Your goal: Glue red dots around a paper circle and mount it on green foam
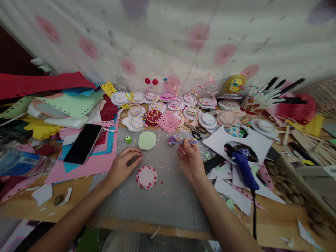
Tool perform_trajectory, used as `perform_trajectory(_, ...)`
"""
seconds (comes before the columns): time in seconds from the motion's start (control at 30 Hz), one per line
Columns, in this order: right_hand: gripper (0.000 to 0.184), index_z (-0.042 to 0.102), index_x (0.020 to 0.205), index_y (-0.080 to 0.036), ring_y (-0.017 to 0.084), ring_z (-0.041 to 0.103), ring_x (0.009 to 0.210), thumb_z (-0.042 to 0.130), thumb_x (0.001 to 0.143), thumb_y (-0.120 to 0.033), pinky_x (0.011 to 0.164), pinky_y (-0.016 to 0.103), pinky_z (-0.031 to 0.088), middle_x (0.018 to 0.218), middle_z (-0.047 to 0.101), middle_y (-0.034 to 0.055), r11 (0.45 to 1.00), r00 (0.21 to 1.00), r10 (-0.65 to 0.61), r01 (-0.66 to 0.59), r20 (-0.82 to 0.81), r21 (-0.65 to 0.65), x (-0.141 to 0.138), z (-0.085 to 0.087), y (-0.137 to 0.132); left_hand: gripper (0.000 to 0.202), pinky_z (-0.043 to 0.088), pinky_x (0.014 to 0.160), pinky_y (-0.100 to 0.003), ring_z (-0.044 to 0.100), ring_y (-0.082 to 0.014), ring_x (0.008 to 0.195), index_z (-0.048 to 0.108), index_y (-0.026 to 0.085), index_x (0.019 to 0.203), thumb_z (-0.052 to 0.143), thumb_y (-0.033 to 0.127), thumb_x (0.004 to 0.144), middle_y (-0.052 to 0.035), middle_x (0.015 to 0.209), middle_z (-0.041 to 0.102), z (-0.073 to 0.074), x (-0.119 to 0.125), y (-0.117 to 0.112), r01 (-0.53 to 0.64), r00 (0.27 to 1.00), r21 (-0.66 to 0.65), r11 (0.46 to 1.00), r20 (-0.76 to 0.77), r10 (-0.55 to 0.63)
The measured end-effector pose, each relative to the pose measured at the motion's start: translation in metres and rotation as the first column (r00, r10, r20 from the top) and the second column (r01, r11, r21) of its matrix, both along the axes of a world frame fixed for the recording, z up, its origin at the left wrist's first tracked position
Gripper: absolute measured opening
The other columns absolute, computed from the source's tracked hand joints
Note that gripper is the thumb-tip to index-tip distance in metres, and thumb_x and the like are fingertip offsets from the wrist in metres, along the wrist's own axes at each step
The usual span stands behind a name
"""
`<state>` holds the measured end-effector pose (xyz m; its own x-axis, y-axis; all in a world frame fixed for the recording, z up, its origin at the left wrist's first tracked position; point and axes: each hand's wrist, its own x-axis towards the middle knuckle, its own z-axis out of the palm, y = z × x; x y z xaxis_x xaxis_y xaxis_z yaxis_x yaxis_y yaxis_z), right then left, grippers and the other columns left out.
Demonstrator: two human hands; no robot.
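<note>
My right hand [189, 158] is closed on a purple pen-like tool [181, 141] that lies crosswise over the grey mat [168, 196]. My left hand [125, 163] rests on the mat with fingers curled over a small dark object [133, 160] I cannot make out. Just right of the left hand lies a white paper disc edged with red dots [146, 176]. A plain pale green disc [147, 140] sits farther back, with a small green punch [128, 139] beside it.
Several decorated paper discs [173, 105] line the back. A black phone [83, 143] lies on pink paper at left; coloured sheets [70, 103] pile behind it. A blue glue gun [243, 164], scissors [196, 131] and paper scraps are at right. A plastic bottle [18, 161] lies far left.
</note>
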<state>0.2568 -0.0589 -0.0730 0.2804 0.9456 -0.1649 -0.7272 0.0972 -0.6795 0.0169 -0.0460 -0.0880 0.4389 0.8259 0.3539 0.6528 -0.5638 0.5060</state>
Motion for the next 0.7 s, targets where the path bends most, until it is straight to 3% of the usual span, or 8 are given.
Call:
perform_trajectory(0.13, 0.037, 0.049, 0.070, -0.021, 0.005, 0.029, 0.046, 0.083, 0.060, -0.032, 0.043, 0.020, 0.023, 0.057, 0.039, -0.0098, 1.000, 1.000, 0.001, -0.001, 0.011, 0.000, 0.000, 0.000, 0.000, 0.020, 0.047, 0.085, -0.038, 0.060, -0.0214, 0.089, 0.064, 0.018, 0.080, 0.054, 0.031, 0.091, -0.0057, 0.087, 0.066, 0.007, -0.010, 0.012, -0.055, 0.968, 0.162, 0.985, -0.235, 0.093)
perform_trajectory(0.2, 0.037, 0.049, 0.071, -0.021, 0.005, 0.029, 0.046, 0.083, 0.059, -0.032, 0.043, 0.020, 0.023, 0.058, 0.038, -0.0098, 1.000, 1.000, -0.003, 0.003, 0.015, 0.000, 0.000, -0.001, 0.001, 0.017, 0.045, 0.087, -0.041, 0.058, -0.0241, 0.094, 0.065, 0.018, 0.088, 0.051, 0.027, 0.092, -0.0078, 0.094, 0.065, 0.011, -0.014, 0.014, -0.074, 0.950, 0.193, 0.978, -0.284, 0.128)
perform_trajectory(0.3, 0.037, 0.049, 0.070, -0.020, 0.005, 0.029, 0.046, 0.083, 0.060, -0.032, 0.044, 0.020, 0.023, 0.057, 0.037, -0.0099, 1.000, 1.000, -0.006, 0.006, 0.018, -0.001, 0.001, -0.002, 0.001, 0.026, 0.045, 0.093, -0.042, 0.055, -0.0252, 0.108, 0.058, 0.017, 0.114, 0.043, 0.019, 0.093, -0.0115, 0.112, 0.059, 0.018, -0.022, 0.005, -0.062, 0.970, 0.116, 0.991, -0.227, 0.087)
perform_trajectory(0.4, 0.037, 0.049, 0.070, -0.020, 0.004, 0.029, 0.046, 0.083, 0.061, -0.032, 0.044, 0.020, 0.023, 0.057, 0.037, -0.0099, 1.000, 1.000, -0.008, 0.008, 0.020, -0.003, 0.000, -0.002, 0.001, 0.027, 0.046, 0.095, -0.037, 0.056, -0.0225, 0.109, 0.053, 0.021, 0.117, 0.049, 0.024, 0.091, -0.0077, 0.114, 0.060, 0.022, -0.030, -0.019, 0.020, 0.981, -0.056, 0.998, -0.190, -0.031)
perform_trajectory(0.5, 0.038, 0.050, 0.069, -0.020, 0.005, 0.029, 0.047, 0.084, 0.060, -0.033, 0.045, 0.020, 0.023, 0.058, 0.037, -0.0097, 1.000, 1.000, -0.011, 0.011, 0.026, -0.006, -0.002, -0.001, -0.001, 0.042, 0.047, 0.094, -0.036, 0.056, -0.0233, 0.112, 0.049, 0.025, 0.125, 0.062, 0.034, 0.086, -0.0058, 0.121, 0.060, 0.022, -0.032, -0.044, 0.072, 0.965, -0.223, 0.972, -0.232, -0.125)
perform_trajectory(0.57, 0.038, 0.049, 0.068, -0.020, 0.005, 0.029, 0.047, 0.084, 0.060, -0.033, 0.045, 0.020, 0.023, 0.058, 0.037, -0.0095, 1.000, 0.999, -0.011, 0.012, 0.035, -0.007, -0.003, -0.001, -0.002, 0.051, 0.046, 0.095, -0.038, 0.055, -0.0249, 0.113, 0.048, 0.026, 0.128, 0.067, 0.038, 0.082, -0.0062, 0.123, 0.059, 0.019, -0.028, -0.054, 0.074, 0.960, -0.252, 0.965, -0.245, -0.138)
perform_trajectory(0.7, 0.037, 0.049, 0.068, -0.020, 0.005, 0.028, 0.047, 0.083, 0.060, -0.032, 0.045, 0.020, 0.022, 0.057, 0.037, -0.0094, 1.000, 0.998, -0.020, 0.021, 0.065, -0.003, -0.005, 0.000, -0.002, 0.045, 0.045, 0.095, -0.040, 0.056, -0.0255, 0.110, 0.052, 0.025, 0.124, 0.067, 0.033, 0.083, -0.0065, 0.116, 0.063, 0.009, -0.009, -0.052, 0.076, 0.970, -0.197, 0.977, -0.213, -0.119)
